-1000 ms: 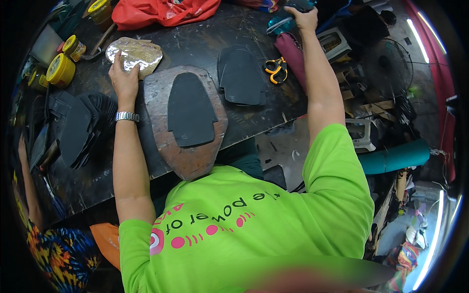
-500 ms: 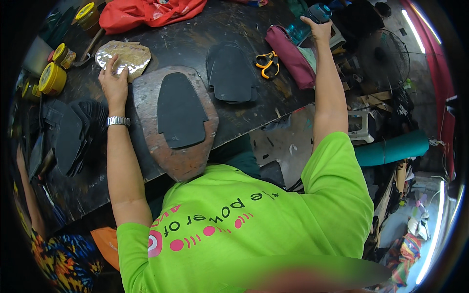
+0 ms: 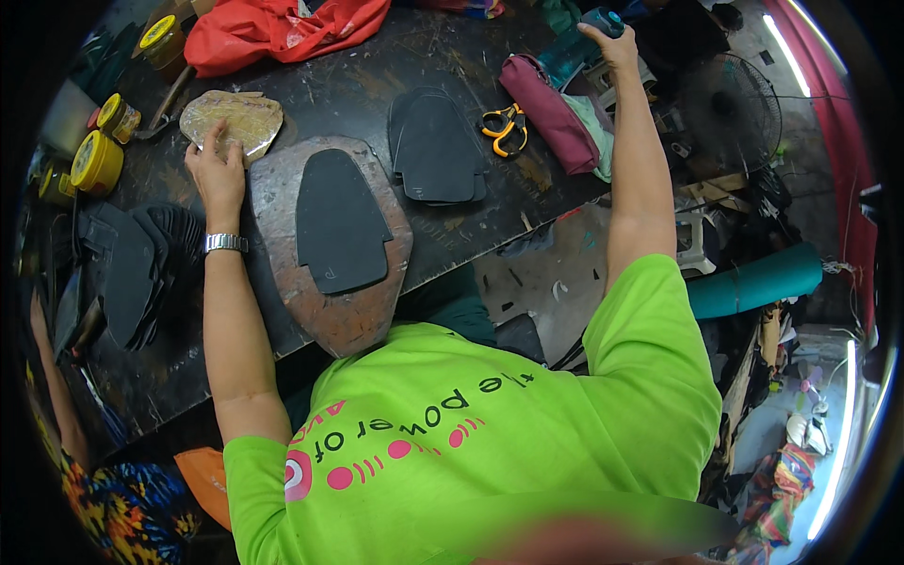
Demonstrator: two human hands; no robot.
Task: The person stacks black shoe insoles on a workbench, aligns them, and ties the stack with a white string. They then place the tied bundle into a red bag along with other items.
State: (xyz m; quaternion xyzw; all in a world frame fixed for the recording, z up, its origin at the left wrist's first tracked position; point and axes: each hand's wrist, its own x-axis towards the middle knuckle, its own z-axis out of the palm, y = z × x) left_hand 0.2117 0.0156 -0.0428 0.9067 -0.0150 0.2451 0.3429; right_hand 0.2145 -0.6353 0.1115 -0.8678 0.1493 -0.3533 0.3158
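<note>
My left hand (image 3: 218,174) rests with fingers stretched on the near edge of a flat tan piece in clear plastic (image 3: 235,121). My right hand (image 3: 617,47) is closed around the top of a teal water bottle (image 3: 563,58), which leans at the table's far right. Between my arms, a worn brown board (image 3: 348,315) overhangs the table's near edge. A black cut-out sheet (image 3: 341,221) lies flat on it. More black cut-outs (image 3: 435,141) are stacked beyond the board to the right.
Orange-handled scissors (image 3: 504,130) and a maroon pouch (image 3: 549,115) lie right of the stack. Several yellow tubs (image 3: 97,163), a red bag (image 3: 282,36) and a pile of black cut-outs (image 3: 132,264) occupy the table. A fan (image 3: 730,108) stands right; another person's arm (image 3: 58,377) shows left.
The whole view has shifted slightly. My right hand and the bottle appear a little farther away, while my left hand stays at the plastic-covered piece.
</note>
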